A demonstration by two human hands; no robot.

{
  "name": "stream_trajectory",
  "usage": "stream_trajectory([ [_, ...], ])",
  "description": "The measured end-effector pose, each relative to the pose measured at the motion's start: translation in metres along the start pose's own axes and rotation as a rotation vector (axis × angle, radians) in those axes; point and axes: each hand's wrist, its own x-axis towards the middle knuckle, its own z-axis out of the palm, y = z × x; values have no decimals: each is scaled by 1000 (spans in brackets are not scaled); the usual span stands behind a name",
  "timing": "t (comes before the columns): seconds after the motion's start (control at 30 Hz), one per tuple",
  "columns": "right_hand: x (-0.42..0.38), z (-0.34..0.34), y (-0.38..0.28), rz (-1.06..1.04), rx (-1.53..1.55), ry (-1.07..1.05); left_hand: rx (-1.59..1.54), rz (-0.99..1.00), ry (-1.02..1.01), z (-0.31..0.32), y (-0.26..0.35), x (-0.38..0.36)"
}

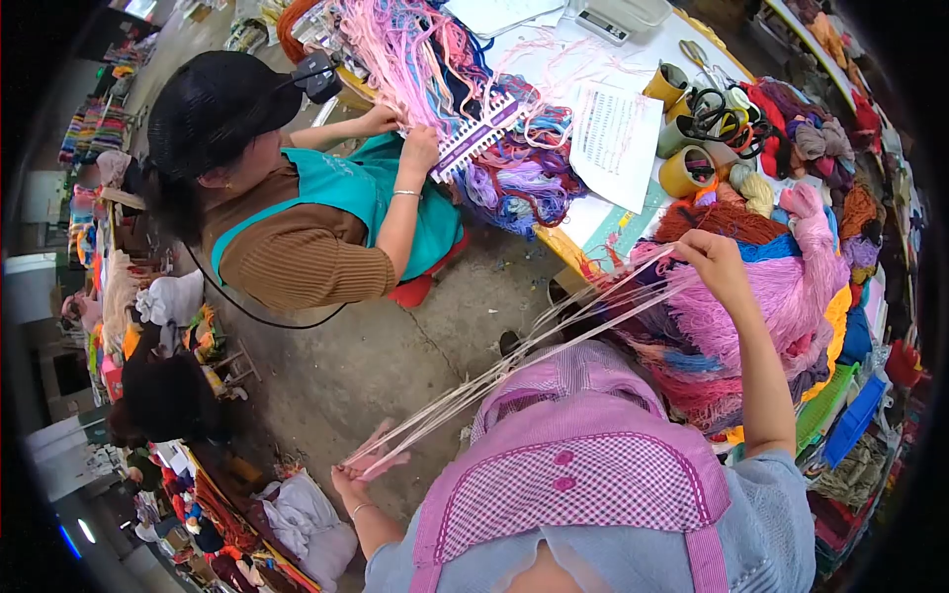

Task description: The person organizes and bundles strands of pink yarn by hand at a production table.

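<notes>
A loose skein of pale cream-pink yarn point(499, 374) is stretched in long strands across the front of my pink apron. My left hand point(351, 481), low and out to the left, is closed around one end, where a short pink bunch of yarn hangs over the fingers. At the other end, my right hand point(714, 262) pinches the strands between thumb and fingers. Just beneath that hand lies a big heap of pink yarn point(727, 321), piled on the table's right side with blue and rust-coloured hanks.
On the left, a co-worker point(306, 227) in a teal apron handles yarn by a white-and-purple card point(481, 136). The table holds a printed sheet point(615, 143), scissors point(704, 64), yellow cups point(685, 173) and a scale point(603, 22). Green and blue baskets point(855, 420) stand at right.
</notes>
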Motion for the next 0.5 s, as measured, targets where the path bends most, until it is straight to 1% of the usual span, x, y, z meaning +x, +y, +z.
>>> stream_trajectory([
  [0.03, 0, 0, 2, -12, -32, 8, 27, 47, 38, -2, -1, 2],
  [0.07, -1, -1, 4, -25, -64, 16, 25, 47, 36, -8, 2, 5],
  [0.17, -3, -6, 7, -30, -99, 44, 89, 101, -23, -33, 15, 14],
  [0.23, -6, -9, 2, -29, -109, 76, 236, 272, -1, -46, 19, 15],
  [0.27, -7, -12, 0, -29, -120, 108, 266, 212, 3, -48, 27, 10],
  [0.33, -6, -20, 4, -36, -166, 144, 142, 294, 24, -46, 35, -14],
  [0.37, -6, -24, 7, -45, -210, 175, 172, 290, -75, -64, 46, 7],
  [0.4, -5, -27, 9, -84, -228, 245, 168, 288, -75, -72, 57, 13],
  [0.47, -3, -41, 9, -27, -308, 261, 147, 295, -3, -86, 77, 21],
  [0.5, -1, -45, 24, -95, -373, 314, 137, 298, 32, -90, 84, 26],
])
